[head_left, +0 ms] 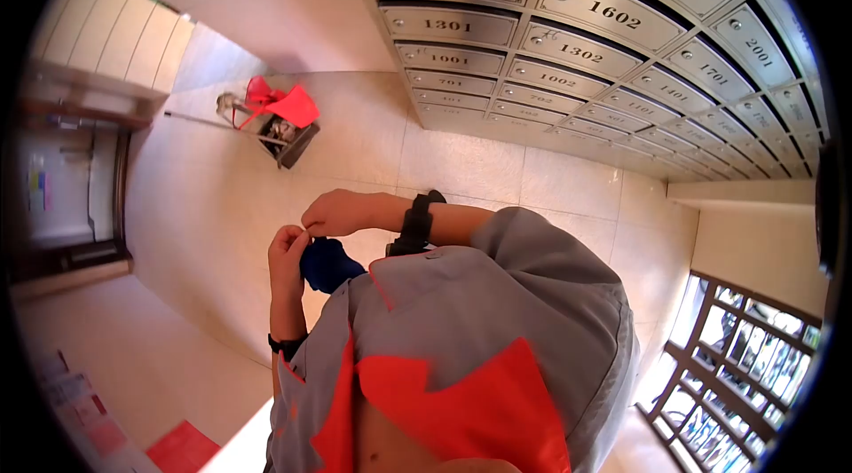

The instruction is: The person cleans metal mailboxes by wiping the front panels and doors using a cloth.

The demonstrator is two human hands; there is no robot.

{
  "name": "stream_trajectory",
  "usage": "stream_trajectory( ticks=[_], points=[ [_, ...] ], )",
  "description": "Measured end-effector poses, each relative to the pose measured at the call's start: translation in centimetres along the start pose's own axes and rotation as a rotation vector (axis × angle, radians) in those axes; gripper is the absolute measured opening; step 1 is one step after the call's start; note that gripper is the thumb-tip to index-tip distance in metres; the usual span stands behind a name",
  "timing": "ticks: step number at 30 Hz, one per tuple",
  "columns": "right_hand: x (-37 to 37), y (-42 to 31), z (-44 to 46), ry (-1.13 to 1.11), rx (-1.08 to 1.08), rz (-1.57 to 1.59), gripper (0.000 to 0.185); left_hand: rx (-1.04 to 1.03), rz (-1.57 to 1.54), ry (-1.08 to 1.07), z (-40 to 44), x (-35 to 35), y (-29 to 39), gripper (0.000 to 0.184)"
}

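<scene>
My left hand [286,253] and my right hand [337,212] meet in front of my body, fingertips pinched together. Just under the pinch hangs a bunched dark blue cloth [328,265], partly hidden by my grey shirt. Its top reaches the fingers of both hands, which seem to grip its edge; its exact kind does not show. A black band [415,223] is round my right wrist, and a thinner black band [286,346] is on my left.
Numbered metal mailboxes [466,25] cover the wall ahead to the right. On the tiled floor [470,162] stands a dark box-like holder [293,152] with red cloth [293,106] and a long stick. A door [67,180] is left; a barred gate [737,366] is right.
</scene>
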State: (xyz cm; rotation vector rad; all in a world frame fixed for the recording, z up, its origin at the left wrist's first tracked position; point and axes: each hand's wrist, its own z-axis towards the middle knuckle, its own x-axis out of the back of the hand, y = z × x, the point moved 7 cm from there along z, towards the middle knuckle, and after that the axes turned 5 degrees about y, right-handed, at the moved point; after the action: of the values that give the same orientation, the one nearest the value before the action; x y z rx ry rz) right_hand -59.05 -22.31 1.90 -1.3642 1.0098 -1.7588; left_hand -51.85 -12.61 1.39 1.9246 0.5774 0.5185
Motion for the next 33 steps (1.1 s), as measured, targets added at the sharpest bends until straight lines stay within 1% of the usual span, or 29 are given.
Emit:
stream_trajectory(
  ticks=[3, 4, 5, 7, 11, 14, 16, 17, 19, 22, 25, 26, 27, 30, 33],
  points=[
    [1.1, 1.7, 2.6, 0.016, -0.039, 0.052, 0.024, -0.032, -0.016, -0.045, 3.2, 0.3, 1.4, 0.006],
    [0.8, 2.6, 3.6, 0.027, 0.001, 0.079, 0.024, -0.021, 0.041, -0.023, 4.2, 0.7, 1.5, 0.006],
    [1.7, 2.4, 4.4, 0.091, 0.050, 0.046, 0.025, -0.022, 0.088, -0.019, 5.3, 1.0, 1.9, 0.008],
    [2.5, 2.8, 5.9, 0.068, -0.002, 0.073, 0.027, -0.051, -0.017, -0.039, 6.7, 1.4, 2.8, 0.008],
    [1.6, 2.9, 9.2, 0.127, 0.040, 0.054, 0.033, -0.118, -0.068, -0.040, 8.6, 3.8, 3.5, 0.009],
    [1.2, 2.8, 11.3, 0.147, -0.005, 0.036, 0.036, -0.152, -0.098, -0.081, 9.9, 5.5, 4.6, 0.010],
    [0.6, 2.2, 12.4, 0.192, -0.024, 0.030, 0.038, -0.240, -0.109, -0.157, 11.1, 7.1, 4.9, 0.010],
    [0.2, 1.6, 12.8, 0.223, -0.069, 0.032, 0.038, -0.288, -0.120, -0.200, 11.5, 7.8, 5.5, 0.010],
    [-0.6, 0.7, 13.3, 0.263, -0.150, 0.018, 0.040, -0.310, -0.128, -0.268, 11.9, 8.9, 6.1, 0.010],
    [-2.7, 0.5, 14.8, 0.355, -0.127, 0.113, 0.040, -0.323, -0.188, -0.384, 12.6, 10.6, 6.1, 0.008],
    [-3.3, 0.0, 14.3, 0.425, -0.276, -0.003, 0.039, -0.344, -0.225, -0.447, 13.3, 10.9, 5.3, 0.005],
    [-3.4, 0.0, 13.8, 0.526, -0.293, -0.057, 0.041, -0.341, -0.216, -0.451, 13.2, 10.8, 5.0, 0.006],
    [-3.7, 0.2, 13.2, 0.555, -0.329, -0.087, 0.041, -0.312, -0.249, -0.499, 13.2, 10.4, 4.4, 0.007],
    [-4.3, 0.3, 11.4, 0.627, -0.418, -0.154, 0.040, -0.211, -0.312, -0.614, 13.8, 9.2, 2.6, 0.012],
    [-4.8, -1.0, 10.2, 0.651, -0.435, -0.107, 0.039, -0.143, -0.316, -0.707, 13.1, 8.6, 2.3, 0.011]
  ],
)
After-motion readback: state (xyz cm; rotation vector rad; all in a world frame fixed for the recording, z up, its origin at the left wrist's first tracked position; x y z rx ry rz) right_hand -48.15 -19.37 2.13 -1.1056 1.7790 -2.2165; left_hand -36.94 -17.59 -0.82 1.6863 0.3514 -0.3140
